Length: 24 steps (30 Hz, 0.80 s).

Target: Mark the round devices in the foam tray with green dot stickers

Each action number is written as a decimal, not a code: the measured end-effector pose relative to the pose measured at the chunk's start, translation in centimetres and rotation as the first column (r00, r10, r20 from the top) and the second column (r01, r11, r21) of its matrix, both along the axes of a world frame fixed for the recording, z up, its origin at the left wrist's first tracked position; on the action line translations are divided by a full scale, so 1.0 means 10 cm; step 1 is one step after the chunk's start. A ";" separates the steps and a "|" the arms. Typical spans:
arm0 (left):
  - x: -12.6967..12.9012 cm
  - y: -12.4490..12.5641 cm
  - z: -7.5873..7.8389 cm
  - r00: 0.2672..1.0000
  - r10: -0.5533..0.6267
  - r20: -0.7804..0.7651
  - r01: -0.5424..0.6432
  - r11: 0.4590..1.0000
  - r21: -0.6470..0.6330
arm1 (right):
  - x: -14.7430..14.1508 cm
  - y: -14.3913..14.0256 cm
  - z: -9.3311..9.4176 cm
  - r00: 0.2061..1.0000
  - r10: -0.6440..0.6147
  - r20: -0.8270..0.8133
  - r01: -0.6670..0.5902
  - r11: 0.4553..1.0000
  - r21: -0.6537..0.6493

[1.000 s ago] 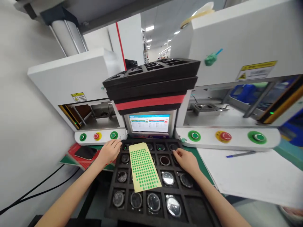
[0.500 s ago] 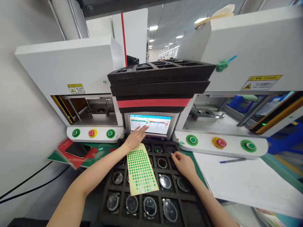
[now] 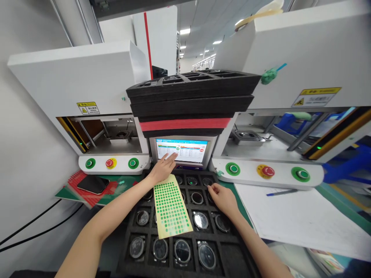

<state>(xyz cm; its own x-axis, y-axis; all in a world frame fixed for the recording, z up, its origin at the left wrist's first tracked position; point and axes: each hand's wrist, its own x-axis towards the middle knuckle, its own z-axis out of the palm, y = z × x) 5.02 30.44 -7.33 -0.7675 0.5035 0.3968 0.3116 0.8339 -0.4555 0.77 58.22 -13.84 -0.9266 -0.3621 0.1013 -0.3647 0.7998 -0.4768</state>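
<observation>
A black foam tray [image 3: 232, 247] lies nearest on the surface, its square pockets holding round, glassy discs [image 3: 182, 251] with dark rims that catch the light. Across the tray's middle lies a pale yellow sticker sheet [image 3: 171, 206], a long paper strip covered in neat rows of small green dots, its near end slightly lifted over the pockets.

The right hand [image 3: 222, 197] rests at the tray's far right pockets, fingers loosely curled with the tips close together over a pocket; whether they pinch anything cannot be told. The left hand [image 3: 164, 168] reaches past the sheet's far end, fingers extended and spread, empty, the forefinger tip at the lower left of the touchscreen [image 3: 182, 150]. That screen is a small flat panel showing a table of rows under a coloured header, set between two white machines.

To the left of the tray a dark phone [image 3: 93, 184] lies on a red ribbed mat. To the right, white paper sheets [image 3: 304, 220] cover the green surface, with a blue pen [image 3: 281, 192] at their far edge. Each machine front carries glossy green buttons [image 3: 132, 163] and a red stop button [image 3: 268, 170] on a yellow ring. Above the screen a stack of empty black foam trays [image 3: 193, 96], matte and coarse, with one red layer, overhangs it.
</observation>
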 end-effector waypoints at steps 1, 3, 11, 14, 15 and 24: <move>0.03 0.00 0.00 1.000 -0.019 -0.021 0.019 1.000 0.004 | 0.00 0.00 0.01 1.000 -0.002 0.006 0.002 1.000 0.003; 0.11 0.01 -0.02 0.997 -0.053 -0.058 0.054 0.998 0.016 | 0.00 0.00 0.02 1.000 -0.005 0.019 0.005 1.000 0.009; 0.60 0.25 0.19 0.966 -0.137 -0.218 0.174 0.972 0.158 | 0.01 -0.03 0.08 0.999 -0.013 0.040 0.012 1.000 0.026; 0.94 0.44 0.38 0.963 -0.136 -0.231 0.196 0.945 0.262 | 0.01 -0.03 0.10 0.999 -0.019 0.040 0.017 0.999 0.031; 1.06 0.50 0.43 0.966 -0.126 -0.225 0.192 0.934 0.301 | 0.01 -0.04 0.10 0.999 -0.020 0.040 0.019 0.999 0.032; 1.83 0.56 0.38 0.706 0.347 0.618 -0.708 0.340 0.619 | 0.04 -0.03 0.17 0.997 -0.009 0.076 0.005 0.999 0.046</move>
<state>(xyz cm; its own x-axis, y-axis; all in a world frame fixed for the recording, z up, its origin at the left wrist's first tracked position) 23.29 36.07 -3.57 -0.8966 -0.4417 0.0302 -0.3726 0.7896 0.4875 1.21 57.91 -12.18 -0.9336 -0.3581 0.0139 -0.3229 0.8238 -0.4659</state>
